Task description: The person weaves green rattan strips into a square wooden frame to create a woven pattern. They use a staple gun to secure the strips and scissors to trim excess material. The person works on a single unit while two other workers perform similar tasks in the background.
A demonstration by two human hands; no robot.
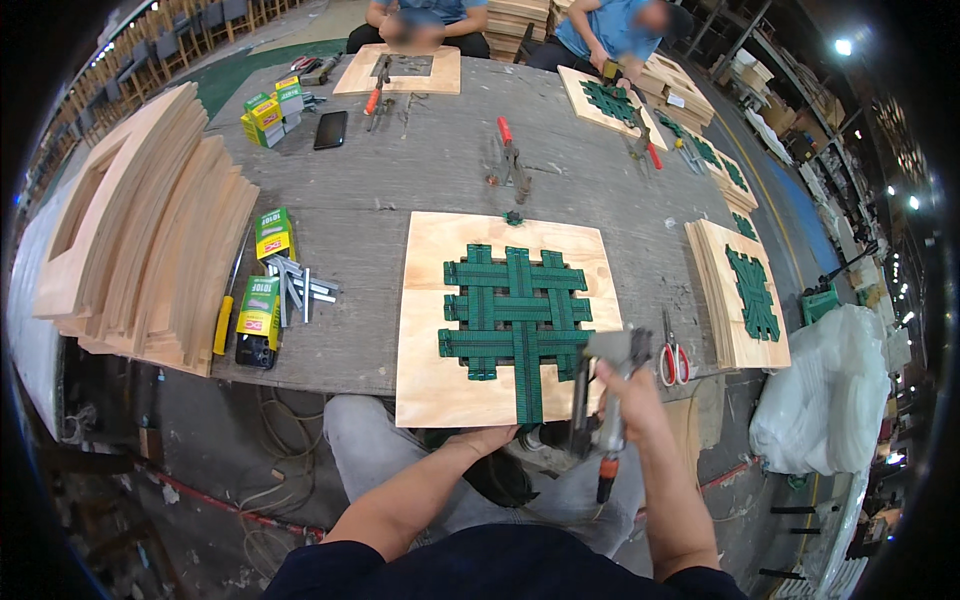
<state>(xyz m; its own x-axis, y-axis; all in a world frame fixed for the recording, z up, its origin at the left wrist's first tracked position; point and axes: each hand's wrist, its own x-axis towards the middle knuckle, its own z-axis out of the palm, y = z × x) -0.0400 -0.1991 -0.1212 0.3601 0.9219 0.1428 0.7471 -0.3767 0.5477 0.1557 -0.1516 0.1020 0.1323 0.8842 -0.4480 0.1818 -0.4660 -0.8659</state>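
Note:
On the table's front edge lies a square plywood board (430,250), its middle crossed by woven green webbing straps (517,310). One strap runs down to the board's near edge. My left hand (488,438) is at that edge, closed on the strap's end, fingertips partly hidden below it. In my right hand (632,395) is a pneumatic staple gun (612,350), held over the board's near right corner, with an orange fitting below. My fingers wrap round its handle. Red-handled scissors (674,364) lie just right of the gun.
Stacked plywood frames (150,240) stand at left beside staple boxes (262,300), loose staple strips (300,285) and a yellow-handled screwdriver (224,325). Another staple gun (510,160) lies beyond my board. At right is a webbed-board stack (735,290). Two co-workers (610,35) sit opposite.

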